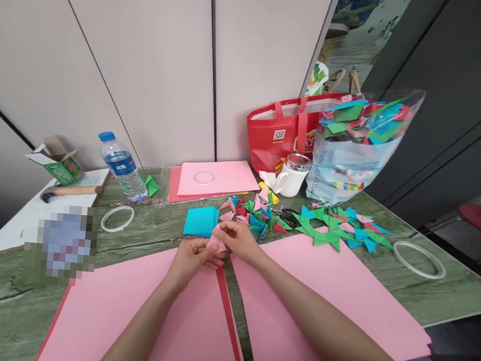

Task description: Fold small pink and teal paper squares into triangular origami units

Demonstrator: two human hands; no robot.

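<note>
My left hand (191,257) and my right hand (240,240) meet over the middle of the table, both pinching a small folded pink paper piece (217,239). Just beyond the fingers lies a stack of blue square papers (200,221). A heap of folded pink, blue, green and red paper pieces (254,211) sits right behind my right hand. Large pink sheets (136,312) lie under both forearms.
More folded pieces (341,228) lie at the right, near a clear plastic bag (355,151) full of them, a white mug (291,176) and a red bag (282,131). A water bottle (121,165), hammer (71,191), carton (57,161) and white rings (117,218) are on the table.
</note>
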